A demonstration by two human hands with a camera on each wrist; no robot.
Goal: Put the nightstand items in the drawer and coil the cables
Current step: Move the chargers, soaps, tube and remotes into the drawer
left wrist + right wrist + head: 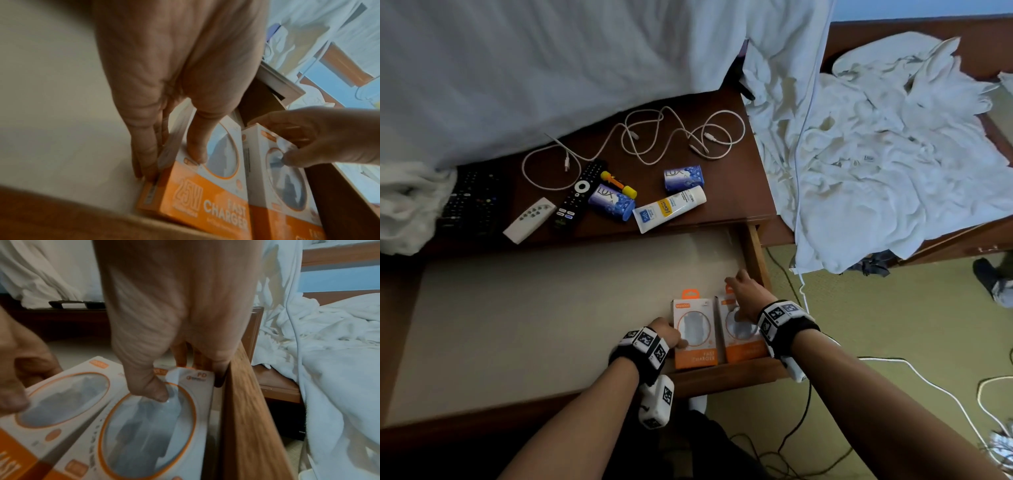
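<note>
Two orange-and-white charger boxes lie side by side in the front right corner of the open drawer (551, 308). My left hand (676, 337) pinches the left charger box (695, 358); in the left wrist view its fingers (144, 162) run down the box's left side, thumb on top of the box (205, 203). My right hand (743, 294) grips the right charger box (744, 353), thumb on its clear window (144, 426) and fingers over its far end, against the drawer's side wall (246, 418). White cables (742, 132) lie loosely tangled on the nightstand top.
On the nightstand lie a black remote (580, 192), a white remote (529, 219), a larger dark remote (470, 202), two Lux soap boxes (613, 202), a cream tube (669, 209) and a yellow-orange item (618, 184). Crumpled white sheets (876, 154) hang at right. Cords trail across the green floor (914, 371).
</note>
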